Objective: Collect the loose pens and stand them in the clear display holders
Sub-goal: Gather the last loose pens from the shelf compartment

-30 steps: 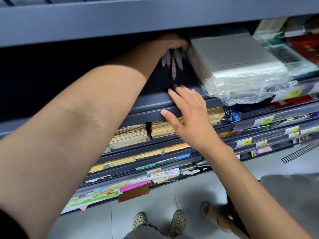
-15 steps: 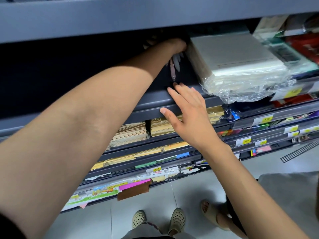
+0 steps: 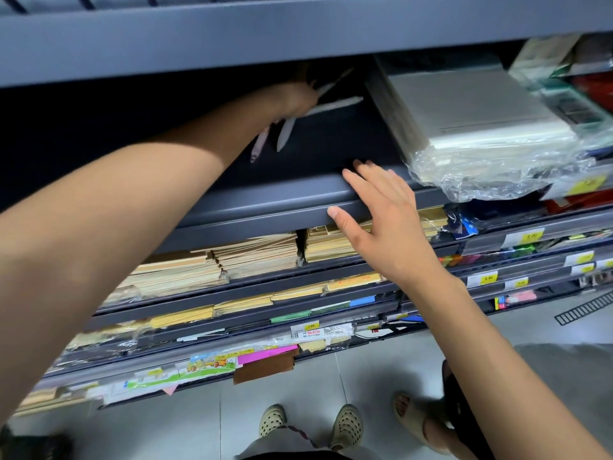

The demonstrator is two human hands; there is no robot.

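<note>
Gripping pens (image 3: pixel 331 106), left hand (image 3: pixel 293 99) lies inside shelf (image 3: pixel 265 202).

Matt grey metal shelf (image 3: pixel 265 200); glossy crinkled plastic wrap (image 3: pixel 471 174).

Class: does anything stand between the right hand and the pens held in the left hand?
Nothing visible does. Only bare dark shelf lies between the right hand, open on the shelf lip, and the pens gripped by the left hand; the wrapped stack sits aside.
</note>
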